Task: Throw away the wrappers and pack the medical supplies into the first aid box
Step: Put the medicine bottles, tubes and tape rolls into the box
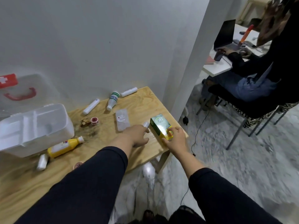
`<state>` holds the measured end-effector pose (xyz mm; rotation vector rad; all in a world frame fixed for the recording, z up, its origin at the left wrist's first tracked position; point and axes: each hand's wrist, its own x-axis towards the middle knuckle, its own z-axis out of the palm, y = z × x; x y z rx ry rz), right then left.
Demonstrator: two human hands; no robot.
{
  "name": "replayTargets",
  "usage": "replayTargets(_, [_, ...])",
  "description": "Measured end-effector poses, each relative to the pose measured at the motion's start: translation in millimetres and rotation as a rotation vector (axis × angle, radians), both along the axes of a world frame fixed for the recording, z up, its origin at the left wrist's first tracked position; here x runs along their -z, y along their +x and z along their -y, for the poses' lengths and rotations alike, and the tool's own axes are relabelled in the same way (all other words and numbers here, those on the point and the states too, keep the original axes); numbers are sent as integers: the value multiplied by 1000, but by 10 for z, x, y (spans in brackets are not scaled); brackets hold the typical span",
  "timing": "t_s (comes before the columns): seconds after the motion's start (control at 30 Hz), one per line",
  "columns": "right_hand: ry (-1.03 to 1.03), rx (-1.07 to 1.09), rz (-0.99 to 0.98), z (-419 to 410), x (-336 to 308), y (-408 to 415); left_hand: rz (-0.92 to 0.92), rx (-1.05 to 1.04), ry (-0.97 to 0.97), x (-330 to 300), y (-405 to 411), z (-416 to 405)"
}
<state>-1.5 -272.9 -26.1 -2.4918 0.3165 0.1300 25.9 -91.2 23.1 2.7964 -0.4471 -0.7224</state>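
Box (160, 126) under right hand (175, 138), perhaps gripped

Both dark-sleeved arms reach forward, left hand (137, 135) loosely curled, right hand (175, 137) fingers spread downward.

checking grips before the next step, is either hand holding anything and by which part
The right hand grips the green and yellow box at its near, yellow end. The left hand rests beside a small white roll; no grip is visible.
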Motion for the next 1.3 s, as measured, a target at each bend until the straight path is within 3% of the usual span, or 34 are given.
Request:
replayTargets(0.27, [113,10,99,238,-100,183,-11,-77,20,10,89,98])
replayTargets(0.53, [7,-278,191,63,-796,675,97,-260,-18,-417,217,-257])
replayTargets(0.83, [-37,-673,283,-1155,-1250,905,186,-572,-43,-657,-159,-1437])
replayTargets(0.97, [-87,-830,311,-1803,-1340,900,135,-720,-33,-617,-381,-1998])
replayTargets(1.3, [-279,-1030,270,-3139,-1197,927,191,-751,75,-222,-526,-3162])
